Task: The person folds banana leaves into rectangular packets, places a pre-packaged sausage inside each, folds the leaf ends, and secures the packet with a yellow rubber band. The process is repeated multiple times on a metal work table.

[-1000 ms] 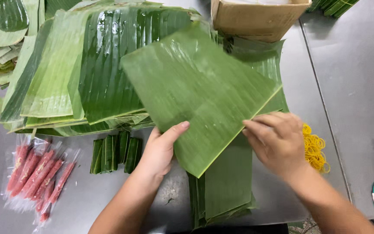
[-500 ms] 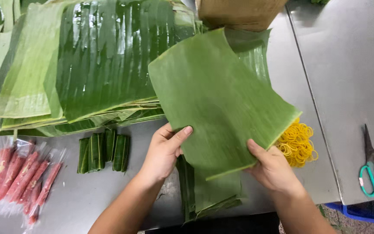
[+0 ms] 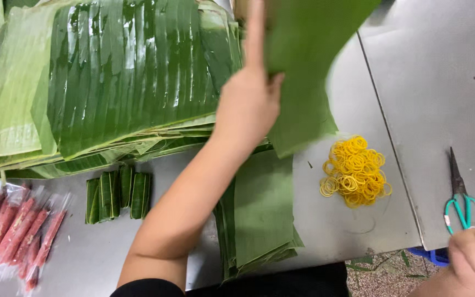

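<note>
My left hand (image 3: 248, 104) is stretched forward and lifted, holding a cut sheet of banana leaf (image 3: 309, 66) that hangs blurred above the table. My right hand (image 3: 474, 258) sits low at the bottom right corner, partly cut off by the frame, just below a pair of green-handled scissors (image 3: 460, 203). Nothing shows in it. Under my left forearm lies a stack of cut banana leaf sheets (image 3: 262, 214) at the table's near edge.
A big pile of whole banana leaves (image 3: 122, 82) covers the far left. Several small leaf-wrapped bundles (image 3: 117, 195) and pink sausages in clear plastic (image 3: 17, 231) lie at the near left. A heap of yellow rubber bands (image 3: 354, 171) rests on the grey metal table (image 3: 424, 82).
The leaf sheet, held flat by both hands before, is now lifted up and away by my left hand alone. My right hand has let go and dropped to the bottom right.
</note>
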